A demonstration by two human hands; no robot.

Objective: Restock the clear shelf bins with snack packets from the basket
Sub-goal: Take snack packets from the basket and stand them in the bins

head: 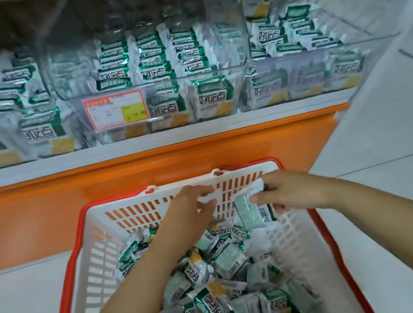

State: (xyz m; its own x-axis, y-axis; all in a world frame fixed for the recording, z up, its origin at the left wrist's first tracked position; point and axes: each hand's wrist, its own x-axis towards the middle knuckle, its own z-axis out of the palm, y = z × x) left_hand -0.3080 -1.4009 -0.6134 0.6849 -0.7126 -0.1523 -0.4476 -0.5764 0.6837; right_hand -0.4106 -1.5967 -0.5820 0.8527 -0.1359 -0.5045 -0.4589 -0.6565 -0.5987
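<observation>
Snack packet (251,212) held between both hands, right hand (291,192) gripping its right side, left hand (193,202) pinching its upper left edge, loose packets (227,261) heaped in basket (94,250) directly beneath the hands, stocked clear shelf bins (303,80) beyond the fingertips

Price label (116,110): print too blurred, I can't read it. Upper bins (146,46) are smeared. Basket (71,292) near end is cut off below. Right hand (291,189) fingers are hidden behind snack packet (249,211). Left hand (193,205) grip is unclear to me.
</observation>
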